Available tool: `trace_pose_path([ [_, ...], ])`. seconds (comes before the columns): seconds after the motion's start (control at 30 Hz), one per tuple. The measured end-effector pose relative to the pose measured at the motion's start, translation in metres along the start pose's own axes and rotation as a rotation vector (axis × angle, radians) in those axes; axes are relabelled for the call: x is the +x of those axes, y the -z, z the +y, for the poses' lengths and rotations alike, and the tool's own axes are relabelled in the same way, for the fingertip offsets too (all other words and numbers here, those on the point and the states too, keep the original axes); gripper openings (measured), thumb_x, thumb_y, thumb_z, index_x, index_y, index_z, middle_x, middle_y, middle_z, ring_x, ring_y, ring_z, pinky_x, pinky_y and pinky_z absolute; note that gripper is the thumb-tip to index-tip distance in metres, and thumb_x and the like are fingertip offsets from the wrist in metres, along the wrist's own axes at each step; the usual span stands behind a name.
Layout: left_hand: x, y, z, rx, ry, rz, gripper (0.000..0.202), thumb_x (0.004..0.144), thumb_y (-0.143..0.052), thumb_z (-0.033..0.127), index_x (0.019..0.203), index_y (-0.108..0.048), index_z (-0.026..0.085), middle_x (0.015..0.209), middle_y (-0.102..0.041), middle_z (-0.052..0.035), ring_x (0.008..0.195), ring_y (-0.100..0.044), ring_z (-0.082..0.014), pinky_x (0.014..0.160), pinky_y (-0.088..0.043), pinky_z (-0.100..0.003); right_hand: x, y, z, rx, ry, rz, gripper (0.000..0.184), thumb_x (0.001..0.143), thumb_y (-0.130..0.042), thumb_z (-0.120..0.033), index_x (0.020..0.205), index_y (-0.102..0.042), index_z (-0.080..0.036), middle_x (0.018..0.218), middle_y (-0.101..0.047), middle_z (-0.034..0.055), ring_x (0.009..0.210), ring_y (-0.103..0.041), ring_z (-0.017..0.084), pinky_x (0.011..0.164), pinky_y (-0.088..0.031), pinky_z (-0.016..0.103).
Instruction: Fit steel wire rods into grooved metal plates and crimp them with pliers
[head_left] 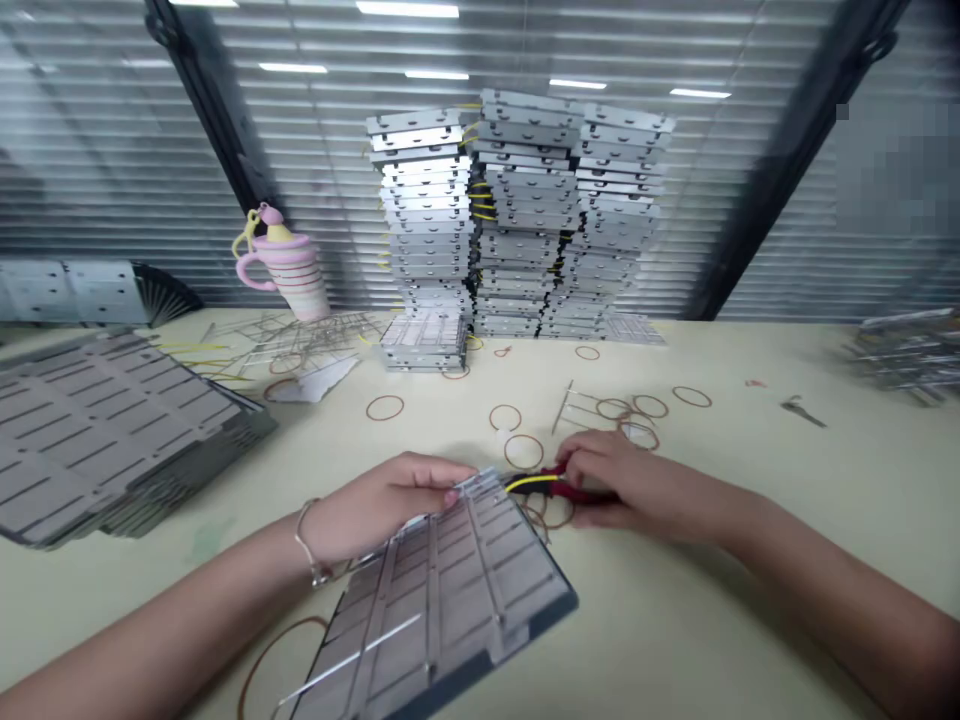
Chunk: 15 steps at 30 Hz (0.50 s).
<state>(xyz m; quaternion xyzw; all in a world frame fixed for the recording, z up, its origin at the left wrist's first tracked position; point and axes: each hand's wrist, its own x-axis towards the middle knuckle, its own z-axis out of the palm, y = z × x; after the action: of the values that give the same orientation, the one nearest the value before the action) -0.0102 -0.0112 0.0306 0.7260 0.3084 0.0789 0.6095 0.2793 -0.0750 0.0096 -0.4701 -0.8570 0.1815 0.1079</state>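
Observation:
A stack of grey slotted metal plates [450, 590] lies on the cream table in front of me. My left hand [382, 505] rests on its far left corner, fingers curled over the top plate's edge. My right hand [626, 480] is closed around a red-handled tool [570, 490] just right of that corner. A yellow tie [529, 483] runs from the tool's tip to the plate corner. Several brown rubber bands [523, 450] lie just beyond both hands.
Tall bundled stacks of metal plates [525, 215] stand at the back centre, with a low stack [424, 343] in front. A wide pile of plates [105, 430] sits at left, a pink cup [289, 265] behind it. Loose metal parts [911, 355] lie far right.

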Motion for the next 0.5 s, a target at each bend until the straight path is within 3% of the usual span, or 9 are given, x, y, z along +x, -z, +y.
trace_pose_path([
  [0.13,0.002,-0.004,-0.005,0.004,0.033,-0.116,0.032,0.086,-0.052,0.020,0.114,-0.067,0.018,0.114,-0.067,-0.0031,0.106,-0.058,-0.0205,0.096,-0.039,-0.029,0.001,-0.006,0.000,-0.043,-0.033,0.025,0.009,0.085,-0.057,-0.030,0.085,-0.059,-0.021,0.110,-0.055,0.0055,0.097,-0.054,0.018,0.084,-0.043,0.033],
  [0.33,0.004,-0.001,-0.012,-0.034,0.111,-0.160,0.033,0.085,-0.051,0.019,0.115,-0.066,0.019,0.118,-0.066,-0.0021,0.106,-0.060,-0.0200,0.095,-0.041,-0.029,-0.009,0.005,-0.010,-0.114,-0.091,0.040,0.009,0.079,-0.061,-0.025,0.073,-0.066,-0.021,0.095,-0.061,0.0043,0.072,-0.058,0.013,0.067,-0.046,0.027],
  [0.5,0.004,-0.002,-0.004,0.010,0.101,-0.198,0.035,0.086,-0.047,0.018,0.115,-0.066,0.019,0.117,-0.066,-0.0024,0.105,-0.060,-0.0206,0.093,-0.042,-0.028,-0.016,0.009,-0.007,-0.181,-0.070,-0.005,0.010,0.076,-0.059,-0.019,0.068,-0.065,-0.022,0.090,-0.063,0.0021,0.067,-0.057,0.013,0.063,-0.045,0.026],
])
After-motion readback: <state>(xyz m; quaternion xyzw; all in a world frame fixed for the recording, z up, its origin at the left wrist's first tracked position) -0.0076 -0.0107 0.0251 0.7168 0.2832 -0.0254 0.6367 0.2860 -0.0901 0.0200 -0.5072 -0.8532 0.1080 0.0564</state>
